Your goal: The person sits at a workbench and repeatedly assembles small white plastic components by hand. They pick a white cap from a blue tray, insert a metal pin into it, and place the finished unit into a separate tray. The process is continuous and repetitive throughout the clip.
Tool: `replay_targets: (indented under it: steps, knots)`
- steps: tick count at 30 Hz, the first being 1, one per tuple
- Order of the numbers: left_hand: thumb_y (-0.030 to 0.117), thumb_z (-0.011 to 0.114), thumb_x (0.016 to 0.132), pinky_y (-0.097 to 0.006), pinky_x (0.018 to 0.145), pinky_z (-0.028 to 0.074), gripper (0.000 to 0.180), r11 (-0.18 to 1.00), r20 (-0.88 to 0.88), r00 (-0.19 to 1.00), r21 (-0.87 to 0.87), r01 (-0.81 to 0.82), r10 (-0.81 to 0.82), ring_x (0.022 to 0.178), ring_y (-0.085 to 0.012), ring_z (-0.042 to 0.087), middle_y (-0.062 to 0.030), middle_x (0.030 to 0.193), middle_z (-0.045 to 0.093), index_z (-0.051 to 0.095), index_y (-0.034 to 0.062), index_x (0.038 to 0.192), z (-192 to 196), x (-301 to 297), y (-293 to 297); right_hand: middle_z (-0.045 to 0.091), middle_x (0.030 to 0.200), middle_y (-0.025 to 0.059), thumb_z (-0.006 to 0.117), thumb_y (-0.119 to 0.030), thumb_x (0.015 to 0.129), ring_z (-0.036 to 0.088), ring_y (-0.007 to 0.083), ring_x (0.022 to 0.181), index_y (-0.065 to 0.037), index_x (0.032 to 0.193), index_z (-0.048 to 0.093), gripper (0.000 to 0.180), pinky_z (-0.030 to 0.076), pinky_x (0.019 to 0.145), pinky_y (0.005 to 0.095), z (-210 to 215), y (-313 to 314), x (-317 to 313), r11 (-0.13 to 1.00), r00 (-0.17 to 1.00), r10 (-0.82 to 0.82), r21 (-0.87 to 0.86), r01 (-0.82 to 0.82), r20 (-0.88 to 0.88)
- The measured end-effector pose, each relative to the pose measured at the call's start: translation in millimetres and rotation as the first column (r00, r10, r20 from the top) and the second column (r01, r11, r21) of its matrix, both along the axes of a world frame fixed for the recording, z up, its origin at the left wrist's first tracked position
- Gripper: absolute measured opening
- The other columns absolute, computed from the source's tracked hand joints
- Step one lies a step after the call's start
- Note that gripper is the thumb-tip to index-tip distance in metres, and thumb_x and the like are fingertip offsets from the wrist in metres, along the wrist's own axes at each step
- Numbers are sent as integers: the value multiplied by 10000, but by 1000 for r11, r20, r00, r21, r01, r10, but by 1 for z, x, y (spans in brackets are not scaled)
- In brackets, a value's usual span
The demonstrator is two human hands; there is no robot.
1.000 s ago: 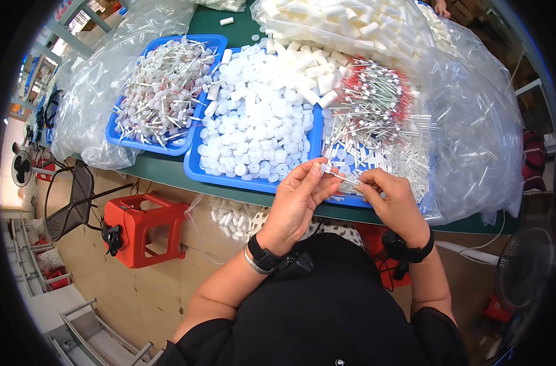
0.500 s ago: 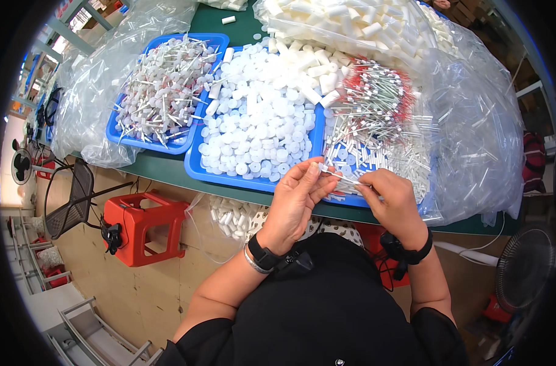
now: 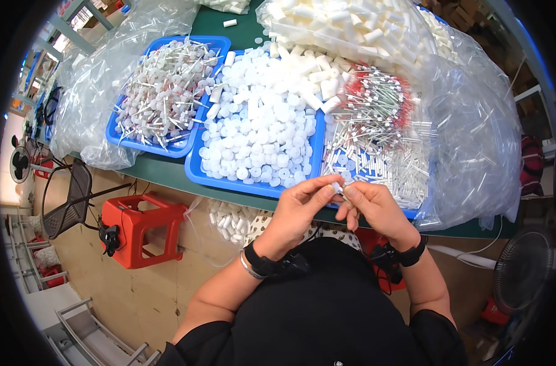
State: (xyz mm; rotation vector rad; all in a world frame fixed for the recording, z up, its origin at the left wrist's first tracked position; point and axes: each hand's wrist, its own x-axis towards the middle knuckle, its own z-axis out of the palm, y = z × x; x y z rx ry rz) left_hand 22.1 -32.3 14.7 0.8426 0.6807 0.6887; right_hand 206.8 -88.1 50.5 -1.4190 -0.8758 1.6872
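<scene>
In front of the table edge, my left hand (image 3: 297,210) and my right hand (image 3: 378,210) meet with their fingertips pinched together. Between them shows a small white plastic piece (image 3: 337,188), mostly covered by the fingers. Just beyond my hands, a blue tray (image 3: 409,213) holds loose white tubes (image 3: 375,165) and a heap of thin stems with red ends (image 3: 375,97). Left of it, translucent white discs (image 3: 253,134) fill another blue tray (image 3: 229,178). Farther left, a third blue tray (image 3: 115,135) is piled with stems carrying discs (image 3: 165,91).
White foam-like cylinders (image 3: 351,27) lie in a clear bag at the back. Clear plastic bags (image 3: 473,134) bulge at the right, and another bag (image 3: 89,110) lies at the left. A red stool (image 3: 143,229) stands on the floor at left, a black fan (image 3: 522,268) at right.
My hands have come together and slightly nearer to me. The slender white stem that stretched between them is now largely hidden by the fingers.
</scene>
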Motion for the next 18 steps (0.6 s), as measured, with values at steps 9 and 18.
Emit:
replay_targets:
  steps: [9,18]
  knots:
    - [237,555,1004,-335,980,481,507,759,296,719,-30,-651,628,1149,-239,579,-252,1330,496,379,-109,1330,56,-124,163,539,859,135,549,19,770,627,316,795,-27,962,626,212,515,664,416,-15,27,44,809,0,-256,214,-547,967]
    - [62,689,847,-318,841,487,251,512,-521,802,794,329,291,969,-229,602,-90,1064,652,661,19,1092,3,-40,66,593,867,126,597,49,785,627,307,762,-13,924,641,159,518,668,370,-5,20,46,736,238,-354,427,-525,904]
